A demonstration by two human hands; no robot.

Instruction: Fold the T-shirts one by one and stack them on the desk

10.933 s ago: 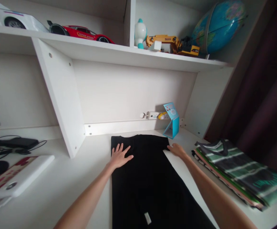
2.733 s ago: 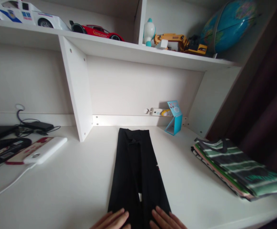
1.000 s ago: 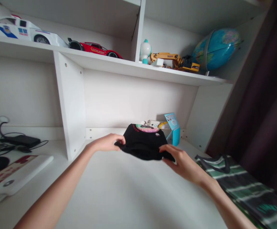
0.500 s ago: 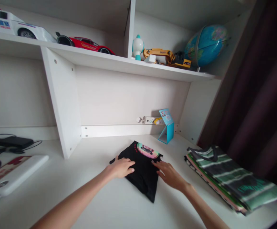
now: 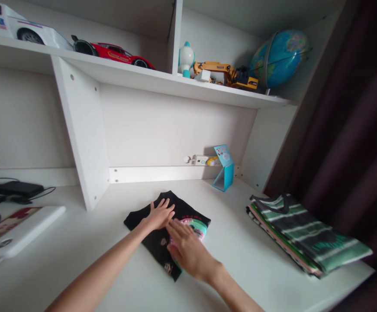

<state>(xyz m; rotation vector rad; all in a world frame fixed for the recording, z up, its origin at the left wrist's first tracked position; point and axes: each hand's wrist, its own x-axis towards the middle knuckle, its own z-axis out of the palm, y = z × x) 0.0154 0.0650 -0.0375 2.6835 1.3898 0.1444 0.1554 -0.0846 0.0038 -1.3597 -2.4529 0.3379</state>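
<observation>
A black T-shirt point(image 5: 143, 222) with a round coloured print lies folded into a small rectangle on the white desk point(image 5: 87, 242). My left hand point(image 5: 159, 214) rests flat on its far half, fingers spread and open. Pressed flat over the print near the middle is my right hand point(image 5: 186, 251), fingers stretched out. Neither hand grips the cloth.
A stack of folded striped shirts point(image 5: 305, 236) sits at the right desk edge. A blue card stand point(image 5: 224, 172) stands at the back. A white device point(image 5: 16, 232) and cables point(image 5: 9, 190) lie left. Toy cars, an excavator and a globe point(image 5: 277, 58) fill the shelf above.
The long black garment was folded short, lifted and laid down as a small rectangle. In the last half second it shifted and both hands moved onto it, pressing flat.
</observation>
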